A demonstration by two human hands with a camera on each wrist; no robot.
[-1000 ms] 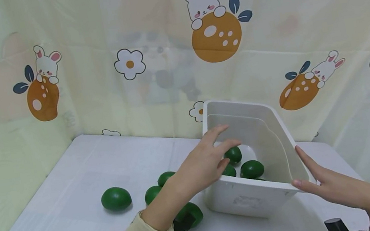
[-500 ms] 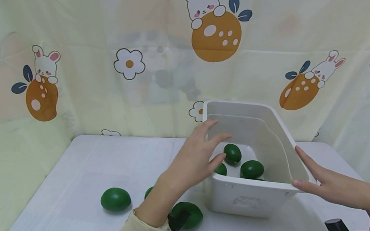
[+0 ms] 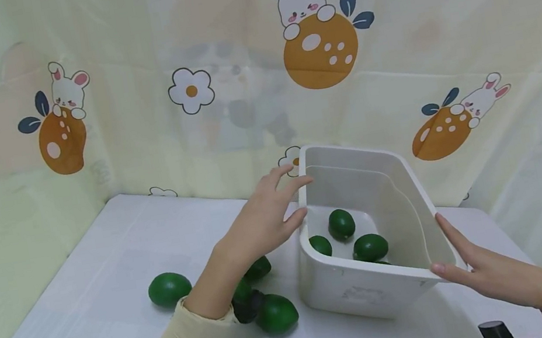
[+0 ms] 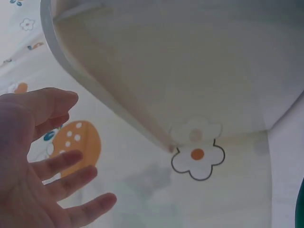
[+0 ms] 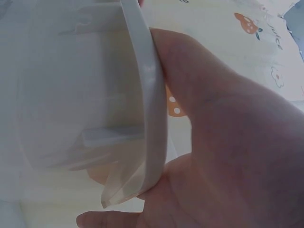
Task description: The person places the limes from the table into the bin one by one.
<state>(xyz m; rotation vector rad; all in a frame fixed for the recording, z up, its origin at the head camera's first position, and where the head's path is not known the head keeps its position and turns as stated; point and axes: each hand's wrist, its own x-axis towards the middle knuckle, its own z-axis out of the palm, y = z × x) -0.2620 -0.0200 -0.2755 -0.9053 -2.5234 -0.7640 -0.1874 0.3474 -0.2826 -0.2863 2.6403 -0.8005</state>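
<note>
My left hand, fingers spread and holding nothing, hovers just outside the left rim of a white plastic bin. In the left wrist view, the same hand is beside the bin's rim. At the bin's front right corner my right hand holds the rim, thumb over the front edge and fingers along the side. Several dark green, lime-shaped fruits lie inside, among them one at the back and one nearer the front. My left forearm partly hides the fruits outside the bin.
A single green fruit lies farther left on the white tabletop. Behind the table hangs a curtain printed with rabbits and flowers. A black cylindrical piece shows by my right wrist.
My left hand has drawn back leftward, from over the bin's opening to outside its left rim, fingers still spread. My right hand has stayed at the bin's corner.
</note>
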